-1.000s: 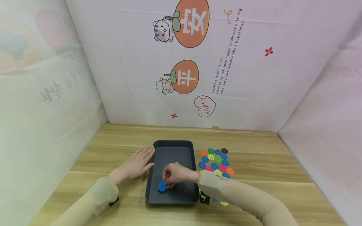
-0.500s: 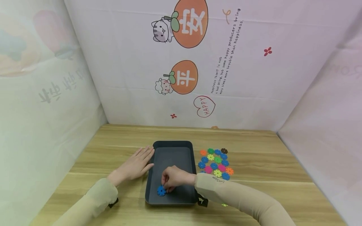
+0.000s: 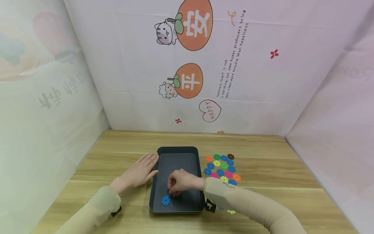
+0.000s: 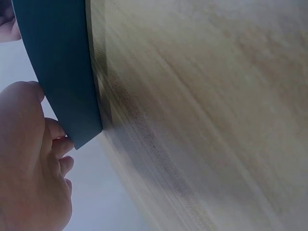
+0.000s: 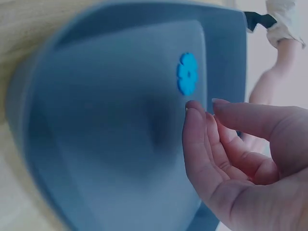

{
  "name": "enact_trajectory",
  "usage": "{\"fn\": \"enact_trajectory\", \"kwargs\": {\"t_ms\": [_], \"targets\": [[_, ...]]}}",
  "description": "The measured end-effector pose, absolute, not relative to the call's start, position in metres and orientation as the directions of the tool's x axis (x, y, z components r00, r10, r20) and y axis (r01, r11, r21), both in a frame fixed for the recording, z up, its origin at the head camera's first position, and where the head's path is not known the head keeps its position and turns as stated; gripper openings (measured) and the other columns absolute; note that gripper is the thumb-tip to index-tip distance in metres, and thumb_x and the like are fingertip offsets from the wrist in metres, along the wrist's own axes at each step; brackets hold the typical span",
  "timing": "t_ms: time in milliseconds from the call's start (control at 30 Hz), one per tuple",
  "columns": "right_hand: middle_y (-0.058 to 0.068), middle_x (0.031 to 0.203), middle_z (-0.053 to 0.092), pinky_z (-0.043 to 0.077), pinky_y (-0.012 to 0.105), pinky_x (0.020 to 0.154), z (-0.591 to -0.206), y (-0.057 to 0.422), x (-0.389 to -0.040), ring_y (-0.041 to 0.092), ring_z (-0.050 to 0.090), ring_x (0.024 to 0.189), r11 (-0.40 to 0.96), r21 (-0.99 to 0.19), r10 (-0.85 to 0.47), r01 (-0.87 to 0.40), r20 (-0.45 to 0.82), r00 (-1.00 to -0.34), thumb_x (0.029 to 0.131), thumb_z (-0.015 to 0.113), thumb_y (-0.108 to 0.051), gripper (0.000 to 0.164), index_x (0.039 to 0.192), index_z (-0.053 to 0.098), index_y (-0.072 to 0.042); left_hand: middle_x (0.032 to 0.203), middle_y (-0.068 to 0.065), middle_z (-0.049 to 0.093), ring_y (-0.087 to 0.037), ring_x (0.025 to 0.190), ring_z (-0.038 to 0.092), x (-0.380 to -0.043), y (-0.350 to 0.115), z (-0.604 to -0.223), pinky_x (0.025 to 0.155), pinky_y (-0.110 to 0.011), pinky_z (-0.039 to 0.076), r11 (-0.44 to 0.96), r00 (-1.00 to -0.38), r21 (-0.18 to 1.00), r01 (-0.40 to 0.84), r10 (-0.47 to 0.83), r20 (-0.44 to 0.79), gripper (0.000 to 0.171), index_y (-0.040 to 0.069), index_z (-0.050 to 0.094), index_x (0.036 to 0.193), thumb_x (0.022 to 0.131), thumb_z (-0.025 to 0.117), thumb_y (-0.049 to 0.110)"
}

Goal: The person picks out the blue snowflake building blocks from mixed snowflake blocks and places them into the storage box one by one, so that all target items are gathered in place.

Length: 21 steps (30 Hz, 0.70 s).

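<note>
Head view: a blue flower-shaped disc (image 3: pixel 166 200) is seen lying flat on the floor of a dark tray (image 3: pixel 177 157), just below the fingertips of the right hand (image 3: pixel 181 184) and apart from them; nothing is held by that hand, whose fingers are loosely curled with thumb and forefinger a little apart, as is also shown in the right wrist view, where the blue flower-shaped disc (image 5: pixel 187 73) lies just beyond the fingertips (image 5: pixel 194 107); the left hand (image 3: pixel 139 171) is laid flat on the wooden surface (image 3: pixel 263 191), fingers straight, its fingertips against the outer wall of the tray; to the far side of the right forearm a cluster of coloured discs (image 3: pixel 222 169) is spread on the surface, near the tray but outside it.

The disc is judged to be light, thin, stiff plastic, smooth enough to slide on the tray floor and not fragile; because it lies flat, it is best taken by a pinch across two opposite notched petals, or tipped up at one edge first so that a fingertip can be got under it.
</note>
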State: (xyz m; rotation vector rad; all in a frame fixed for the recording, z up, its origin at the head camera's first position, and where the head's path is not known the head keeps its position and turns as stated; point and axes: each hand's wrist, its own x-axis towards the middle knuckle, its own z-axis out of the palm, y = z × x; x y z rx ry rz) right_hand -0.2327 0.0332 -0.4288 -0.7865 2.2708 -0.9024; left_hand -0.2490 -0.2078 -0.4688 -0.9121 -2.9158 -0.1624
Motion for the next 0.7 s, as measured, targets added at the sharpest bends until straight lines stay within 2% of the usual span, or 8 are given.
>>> {"fn": "enact_trajectory", "kwargs": {"t_ms": [300,500,700], "targets": [[0.013,0.082,0.074,0.063,0.036,0.068,-0.414,0.066,-0.244,0.026,0.073,0.074,0.585,-0.746,-0.671,-0.318,-0.225,-0.706,0.088,0.072,-0.001,0.004,0.087,0.068,-0.001,0.162,-0.018,0.030,-0.036,0.152,0.025,-0.250,-0.209,-0.473,0.124,-0.055,0.023,0.818,-0.820,0.073,0.570,0.562,0.111,0.064,0.000,0.031,0.154,0.105,0.044,0.040],[0.014,0.086,0.072,0.063,0.042,0.072,-0.408,0.099,-0.256,0.032,0.073,0.080,0.579,-0.766,-0.632,-0.278,-0.207,-0.747,0.092,0.068,-0.005,0.005,0.093,0.067,-0.001,0.163,-0.017,0.028,-0.036,0.153,0.023,-0.250,-0.209,-0.476,0.124,-0.056,0.021,0.817,-0.820,0.081,0.571,0.563,0.098,0.065,0.000,0.030,0.155,0.105,0.044,0.040],[0.014,0.090,0.069,0.062,0.044,0.075,-0.399,0.134,-0.266,0.031,0.072,0.081,0.603,-0.762,-0.562,-0.238,-0.194,-0.804,0.095,0.065,-0.011,0.009,0.095,0.065,-0.002,0.162,-0.018,0.029,-0.036,0.153,0.024,-0.251,-0.210,-0.474,0.124,-0.056,0.022,0.814,-0.816,0.080,0.575,0.566,0.116,0.064,0.000,0.031,0.154,0.105,0.044,0.040]]}}
